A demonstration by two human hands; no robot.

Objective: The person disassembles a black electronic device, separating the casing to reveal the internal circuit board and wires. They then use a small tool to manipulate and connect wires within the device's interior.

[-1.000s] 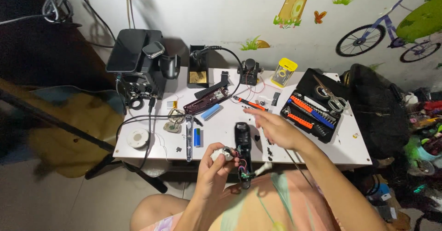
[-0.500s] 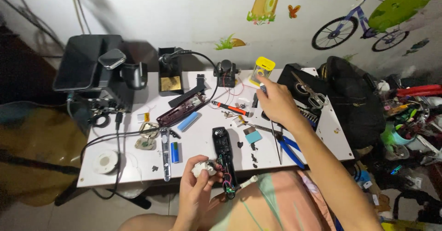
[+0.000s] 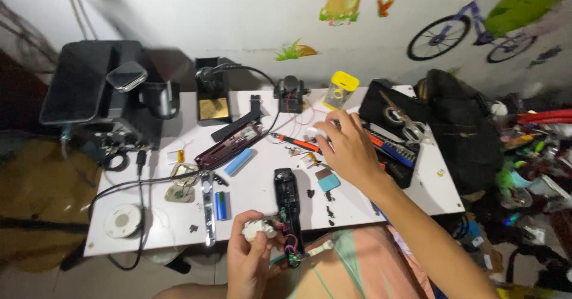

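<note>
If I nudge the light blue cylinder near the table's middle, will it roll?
Probably: the light blue cylinder looks round and smooth, lying on its side on the flat white table. It seems rigid, and likely light, being small.

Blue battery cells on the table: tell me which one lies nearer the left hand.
The darker blue cell beside the metal tool, just above the left hand. The lighter blue cell lies farther up, slanted, by the dark red casing.
</note>
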